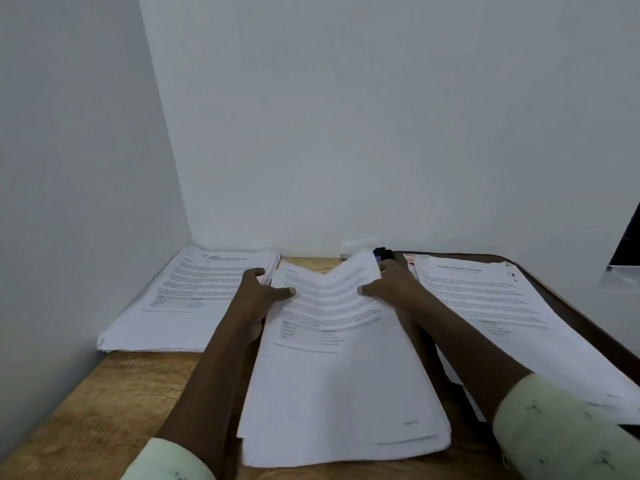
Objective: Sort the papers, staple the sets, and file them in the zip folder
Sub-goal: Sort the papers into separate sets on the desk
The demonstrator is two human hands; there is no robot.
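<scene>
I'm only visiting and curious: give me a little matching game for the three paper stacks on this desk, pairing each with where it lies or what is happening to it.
Things:
1. left paper stack
2. middle paper stack
3. right paper stack

States:
A. lies on a dark brown surface
B. pinched by the left hand and right hand, far end buckled
C. flat on the wooden table, beside the left wall

Pairs: 1-C, 2-B, 3-A

Left hand (257,298), right hand (394,289) — thumbs inward
</scene>
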